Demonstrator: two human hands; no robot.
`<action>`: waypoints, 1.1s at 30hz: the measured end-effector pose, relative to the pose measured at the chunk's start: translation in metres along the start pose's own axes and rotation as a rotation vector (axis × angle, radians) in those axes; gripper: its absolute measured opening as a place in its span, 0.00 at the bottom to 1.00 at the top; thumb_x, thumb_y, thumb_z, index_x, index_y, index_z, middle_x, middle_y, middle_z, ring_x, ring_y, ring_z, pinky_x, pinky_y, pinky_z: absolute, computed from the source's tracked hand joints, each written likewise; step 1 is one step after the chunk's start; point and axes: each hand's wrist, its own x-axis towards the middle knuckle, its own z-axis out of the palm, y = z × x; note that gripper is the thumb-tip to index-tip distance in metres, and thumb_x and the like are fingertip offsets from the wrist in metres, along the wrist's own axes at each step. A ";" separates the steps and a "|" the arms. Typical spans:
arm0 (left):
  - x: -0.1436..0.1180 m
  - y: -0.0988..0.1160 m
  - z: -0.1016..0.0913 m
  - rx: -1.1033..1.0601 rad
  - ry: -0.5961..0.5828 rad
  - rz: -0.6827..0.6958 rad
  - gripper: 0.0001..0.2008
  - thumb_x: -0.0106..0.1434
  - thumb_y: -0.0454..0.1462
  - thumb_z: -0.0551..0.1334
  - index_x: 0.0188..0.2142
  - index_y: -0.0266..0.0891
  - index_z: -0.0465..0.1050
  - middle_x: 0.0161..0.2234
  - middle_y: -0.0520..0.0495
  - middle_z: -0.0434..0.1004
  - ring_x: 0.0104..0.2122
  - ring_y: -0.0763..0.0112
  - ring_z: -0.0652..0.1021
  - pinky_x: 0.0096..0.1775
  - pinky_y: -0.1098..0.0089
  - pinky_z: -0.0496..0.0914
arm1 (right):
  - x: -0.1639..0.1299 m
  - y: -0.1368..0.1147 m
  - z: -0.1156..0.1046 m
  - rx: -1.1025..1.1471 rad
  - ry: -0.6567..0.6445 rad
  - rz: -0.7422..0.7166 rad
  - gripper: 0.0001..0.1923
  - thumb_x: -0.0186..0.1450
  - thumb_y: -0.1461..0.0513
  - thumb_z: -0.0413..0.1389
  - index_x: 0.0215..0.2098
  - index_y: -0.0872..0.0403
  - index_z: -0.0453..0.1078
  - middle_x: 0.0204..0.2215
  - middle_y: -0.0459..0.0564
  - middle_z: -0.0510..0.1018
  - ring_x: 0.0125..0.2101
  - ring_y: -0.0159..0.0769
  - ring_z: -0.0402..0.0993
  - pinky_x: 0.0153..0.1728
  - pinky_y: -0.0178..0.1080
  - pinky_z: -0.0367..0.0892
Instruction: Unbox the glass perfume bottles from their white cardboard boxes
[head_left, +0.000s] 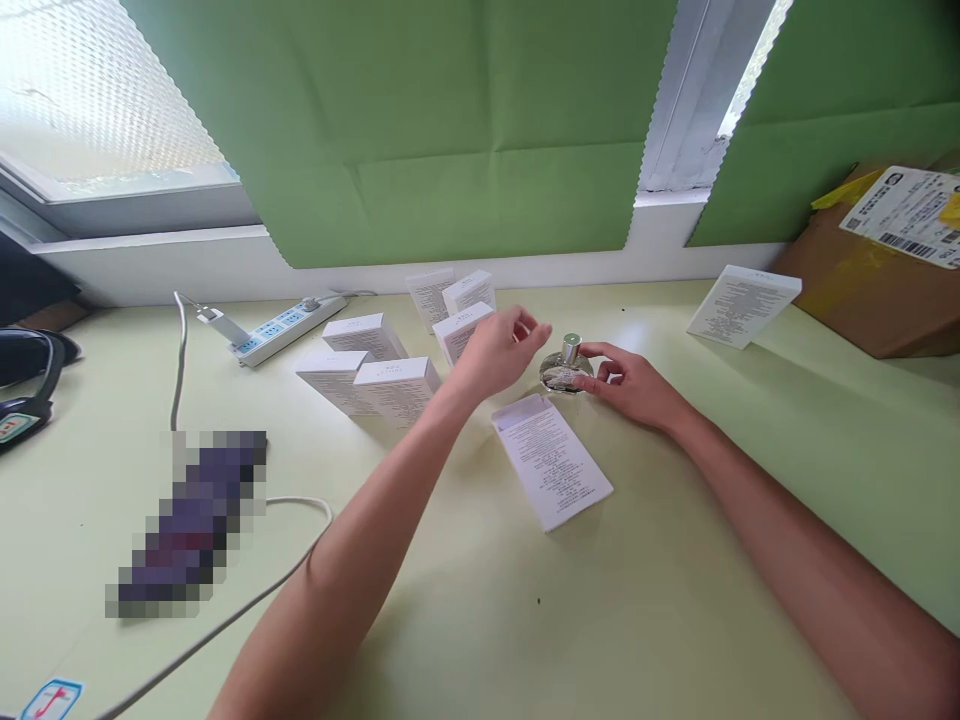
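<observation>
A clear perfume bottle [562,374] with a silvery-green cap stands on the pale green table. My right hand [622,383] grips its right side between thumb and fingers. To the left of the cap, my left hand [504,347] hovers with loosely bent fingers apart and nothing visible in them. Just in front of the bottle, a white printed box [553,462] lies flat. Behind and left of my left hand are several upright white boxes, among them a front one [397,390] and a back one [430,297].
One more white box [742,307] stands at the right, near a brown carton [885,270]. A power strip [289,330] lies at the back left. Its cable runs by a blurred dark object [195,525]; headphones [34,390] sit at the left edge. Green blinds [450,130] hang behind.
</observation>
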 end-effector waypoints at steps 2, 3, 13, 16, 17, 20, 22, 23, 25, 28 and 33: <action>-0.004 -0.001 -0.012 0.220 -0.218 0.006 0.20 0.61 0.54 0.60 0.28 0.41 0.74 0.28 0.45 0.77 0.23 0.69 0.71 0.25 0.69 0.60 | 0.001 -0.002 -0.002 0.015 -0.015 0.008 0.27 0.60 0.44 0.59 0.53 0.46 0.72 0.36 0.48 0.78 0.26 0.32 0.65 0.28 0.37 0.62; -0.006 -0.001 -0.016 0.290 -0.356 0.007 0.21 0.58 0.55 0.62 0.25 0.41 0.74 0.25 0.47 0.76 0.20 0.71 0.70 0.24 0.69 0.58 | 0.001 -0.001 -0.002 0.021 -0.019 0.013 0.26 0.60 0.44 0.60 0.52 0.46 0.73 0.32 0.47 0.77 0.25 0.32 0.65 0.27 0.37 0.62; -0.008 -0.007 -0.013 0.422 -0.834 0.045 0.16 0.50 0.50 0.69 0.20 0.42 0.70 0.23 0.51 0.74 0.19 0.71 0.68 0.24 0.69 0.57 | 0.008 -0.010 -0.013 0.229 0.139 0.050 0.25 0.61 0.43 0.58 0.45 0.53 0.70 0.40 0.50 0.76 0.25 0.29 0.71 0.27 0.38 0.68; -0.011 0.007 -0.020 0.394 -0.713 0.166 0.11 0.57 0.45 0.66 0.26 0.42 0.72 0.27 0.51 0.75 0.24 0.70 0.70 0.27 0.70 0.58 | 0.006 -0.032 -0.021 0.349 0.185 -0.003 0.23 0.62 0.45 0.60 0.45 0.52 0.71 0.42 0.50 0.76 0.25 0.28 0.72 0.27 0.37 0.68; -0.012 0.013 -0.022 0.418 -0.627 0.233 0.10 0.59 0.44 0.65 0.28 0.41 0.71 0.27 0.51 0.74 0.24 0.70 0.70 0.28 0.69 0.59 | 0.006 -0.040 -0.023 0.389 0.209 -0.026 0.22 0.62 0.46 0.60 0.45 0.52 0.71 0.42 0.49 0.76 0.25 0.28 0.72 0.27 0.37 0.67; -0.015 0.025 -0.022 0.531 -0.379 0.438 0.06 0.63 0.39 0.63 0.30 0.39 0.71 0.28 0.50 0.72 0.27 0.70 0.70 0.33 0.68 0.61 | 0.003 -0.062 -0.027 0.442 0.317 -0.108 0.19 0.63 0.48 0.60 0.44 0.51 0.71 0.41 0.48 0.76 0.25 0.28 0.72 0.25 0.36 0.65; -0.017 0.029 -0.019 0.551 -0.307 0.519 0.03 0.64 0.35 0.62 0.35 0.38 0.74 0.34 0.47 0.74 0.32 0.68 0.73 0.34 0.68 0.62 | 0.001 -0.073 -0.031 0.442 0.374 -0.184 0.16 0.64 0.49 0.60 0.44 0.50 0.69 0.42 0.48 0.76 0.25 0.28 0.72 0.25 0.35 0.64; -0.017 0.029 -0.016 0.550 -0.291 0.536 0.05 0.64 0.34 0.61 0.38 0.38 0.75 0.38 0.46 0.75 0.35 0.67 0.74 0.34 0.69 0.63 | -0.001 -0.077 -0.032 0.442 0.393 -0.225 0.15 0.65 0.50 0.60 0.43 0.50 0.69 0.42 0.48 0.76 0.26 0.28 0.72 0.25 0.35 0.64; -0.017 0.028 -0.011 0.543 -0.268 0.559 0.08 0.65 0.32 0.60 0.43 0.38 0.75 0.43 0.43 0.74 0.42 0.63 0.75 0.35 0.69 0.65 | -0.003 -0.083 -0.035 0.430 0.409 -0.291 0.14 0.66 0.52 0.59 0.43 0.50 0.67 0.42 0.48 0.75 0.27 0.28 0.73 0.25 0.35 0.63; -0.015 0.026 -0.005 0.518 -0.227 0.603 0.10 0.65 0.31 0.59 0.45 0.40 0.75 0.48 0.43 0.74 0.50 0.60 0.74 0.38 0.68 0.68 | -0.007 -0.086 -0.038 0.345 0.381 -0.350 0.13 0.67 0.51 0.57 0.44 0.50 0.65 0.43 0.48 0.74 0.29 0.30 0.74 0.26 0.35 0.65; -0.011 0.020 -0.002 0.455 -0.153 0.616 0.11 0.65 0.31 0.60 0.46 0.42 0.75 0.46 0.44 0.74 0.48 0.60 0.74 0.43 0.65 0.69 | -0.008 -0.077 -0.038 0.114 0.340 -0.349 0.16 0.68 0.47 0.54 0.47 0.47 0.65 0.43 0.47 0.75 0.29 0.33 0.72 0.28 0.38 0.65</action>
